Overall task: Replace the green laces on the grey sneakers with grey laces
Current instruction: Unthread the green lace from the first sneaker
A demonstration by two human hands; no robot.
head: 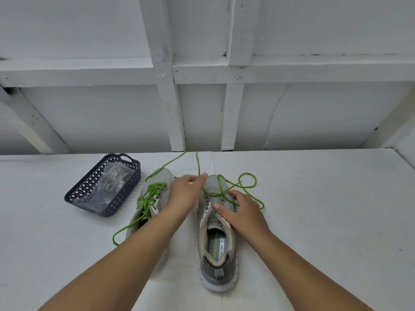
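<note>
Head view. Two grey sneakers side by side, toes away, on a white table [314, 209]. Left sneaker [155, 198]: green lace [149, 196] threaded through, ends trailing. Right sneaker [216, 232]: green lace [243, 187] nearly out, held only at the toe-end eyelets, loose loops beside it. Left hand [187, 190]: fingers pinched on a strand of that lace. Right hand [241, 211]: fingers apart, pressed flat on the tongue. Dark basket [132, 173] at left holds bagged grey laces [113, 181]

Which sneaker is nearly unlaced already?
The right-hand sneaker, under the right hand: its green lace stays only in the front eyelets, the rest loose on the table. The left sneaker remains laced through its eyelets.
</note>
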